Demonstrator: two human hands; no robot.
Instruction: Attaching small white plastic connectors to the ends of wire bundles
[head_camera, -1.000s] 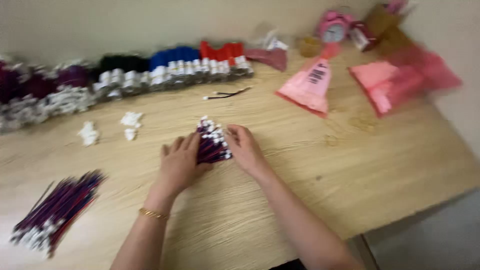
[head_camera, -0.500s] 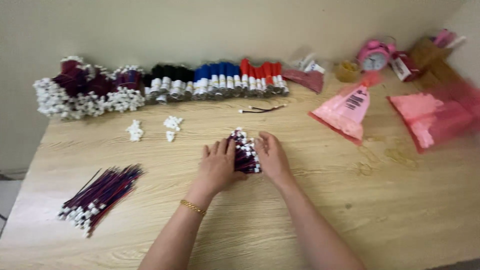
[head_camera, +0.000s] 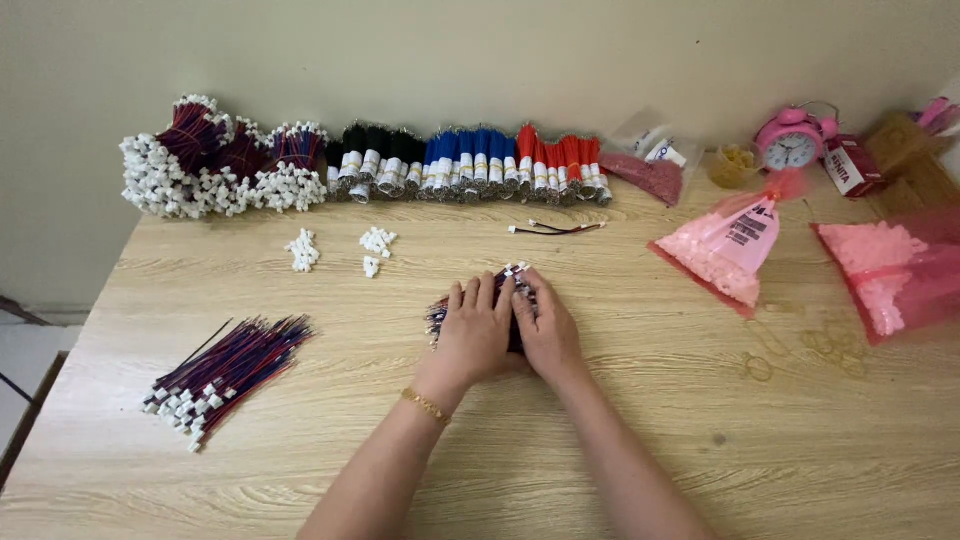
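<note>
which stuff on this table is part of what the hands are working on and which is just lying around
In hand:
- wire bundle under both hands
- left hand
- right hand

Lying about:
- loose wire bundle
- row of banded bundles by the wall
- white connector piles
- single wire
- pink bags
- pink alarm clock

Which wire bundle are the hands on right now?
The small bundle at table centre, under both hands; the loose bundle lies untouched to the left.
</note>
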